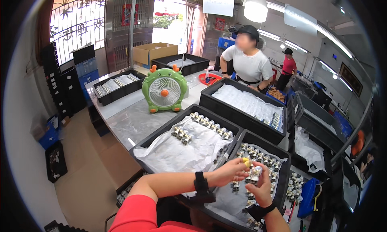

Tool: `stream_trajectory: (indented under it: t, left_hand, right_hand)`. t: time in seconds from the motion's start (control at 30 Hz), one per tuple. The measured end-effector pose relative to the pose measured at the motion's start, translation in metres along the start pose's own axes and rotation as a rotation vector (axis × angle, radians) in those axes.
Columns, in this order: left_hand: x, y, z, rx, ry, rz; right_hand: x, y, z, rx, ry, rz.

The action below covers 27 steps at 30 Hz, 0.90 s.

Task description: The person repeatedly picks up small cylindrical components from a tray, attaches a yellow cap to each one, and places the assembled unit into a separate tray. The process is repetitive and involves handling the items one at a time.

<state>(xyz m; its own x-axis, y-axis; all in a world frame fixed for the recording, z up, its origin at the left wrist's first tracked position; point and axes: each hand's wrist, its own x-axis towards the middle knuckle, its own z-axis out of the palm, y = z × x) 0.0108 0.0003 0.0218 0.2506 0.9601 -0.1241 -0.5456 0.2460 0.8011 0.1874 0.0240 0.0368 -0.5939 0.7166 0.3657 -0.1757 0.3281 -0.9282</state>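
Observation:
Over the right-hand black tray [287, 163], my right hand [264, 187] is closed around a small white-and-dark figurine [255, 173], held upright between thumb and fingers. Close beside it, my left hand [229, 172] has curled fingers with a yellow bit [246, 162] at the fingertips; whether that is a finger cover or a held piece is unclear. Rows of similar figurines [258, 153] fill much of the tray below, partly hidden by my hands. To the left, another black tray [139, 145] lined with white sheet holds a back row of figurines [211, 125] and a small group [182, 135].
A green animal-shaped fan [164, 91] stands on the table [125, 119]. Around it are further black trays [117, 93] and a cardboard box [157, 52]. A person in white [248, 61] stands across the table; another in red [288, 65] is farther back. Loose figurines [295, 187] lie at right.

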Motion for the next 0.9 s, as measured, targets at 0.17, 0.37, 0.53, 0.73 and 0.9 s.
stream_trajectory:
  t: [0.17, 0.37, 0.53, 0.73, 0.9]
  left_hand:
    - [-0.007, -0.008, -0.001, -0.159, -0.152, -0.063]
    - [-0.015, -0.009, -0.008, -0.19, -0.203, -0.095]
    - [-0.017, -0.012, 0.0, -0.09, -0.2, -0.081]
    - [-0.013, -0.018, -0.013, -0.063, -0.226, -0.101]
    - [-0.018, -0.013, -0.004, -0.116, -0.165, -0.081]
  right_hand:
    - [-0.001, 0.011, -0.005, -0.42, -0.024, -0.07]
    - [0.0, 0.003, 0.008, -0.622, -0.077, -0.143]
    - [-0.002, 0.018, 0.004, -0.698, -0.076, -0.136]
    - [0.0, 0.012, 0.01, -0.649, -0.107, -0.105]
    - [0.001, 0.014, 0.006, -0.637, -0.125, -0.143]
